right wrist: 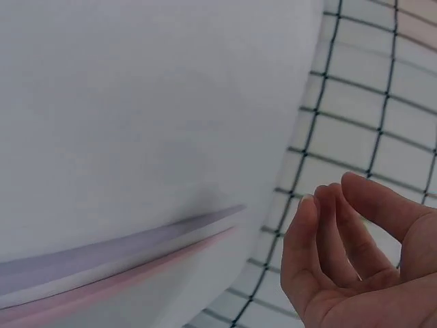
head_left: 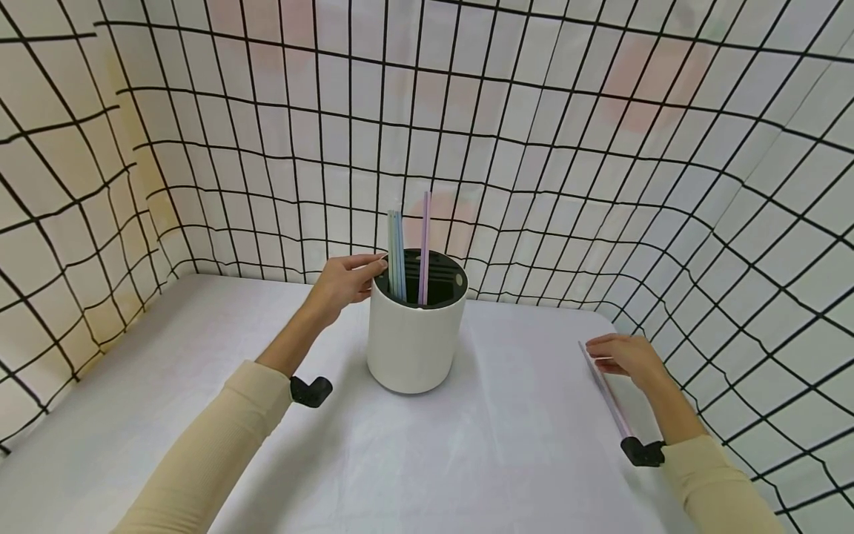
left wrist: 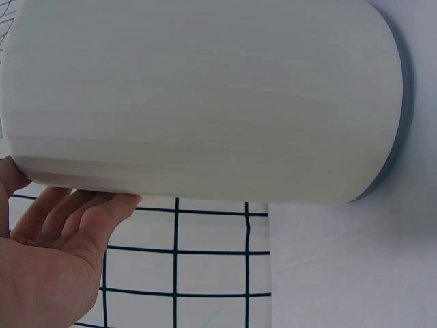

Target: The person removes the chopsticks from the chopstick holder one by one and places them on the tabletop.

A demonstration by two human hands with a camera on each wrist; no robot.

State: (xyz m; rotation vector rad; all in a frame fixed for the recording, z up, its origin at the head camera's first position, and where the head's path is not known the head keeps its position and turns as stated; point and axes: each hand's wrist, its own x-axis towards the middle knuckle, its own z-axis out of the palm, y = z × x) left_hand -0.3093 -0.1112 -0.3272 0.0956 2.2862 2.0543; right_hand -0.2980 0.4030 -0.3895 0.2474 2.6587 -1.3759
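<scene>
A white round pen holder (head_left: pixel 414 348) with a black divided top stands upright mid-table. Green and blue straws (head_left: pixel 396 252) lean on the left inside it, and purple straws (head_left: pixel 425 245) rise from its middle. My left hand (head_left: pixel 343 285) grips the holder's left rim, thumb at the top edge and fingers along the outer wall in the left wrist view. At the table's right side my right hand (head_left: pixel 630 360) hovers beside a purple straw (right wrist: pixel 136 242) and a pink straw (right wrist: pixel 136 275) lying on the table. Its fingers are loosely bent, with nothing between thumb and fingertips.
A white cloth covers the table (head_left: pixel 520 460). Black wire grid panels (head_left: pixel 350 133) enclose it at the back, left and right, with white sheeting behind them. The right forearm is close to the right-hand grid.
</scene>
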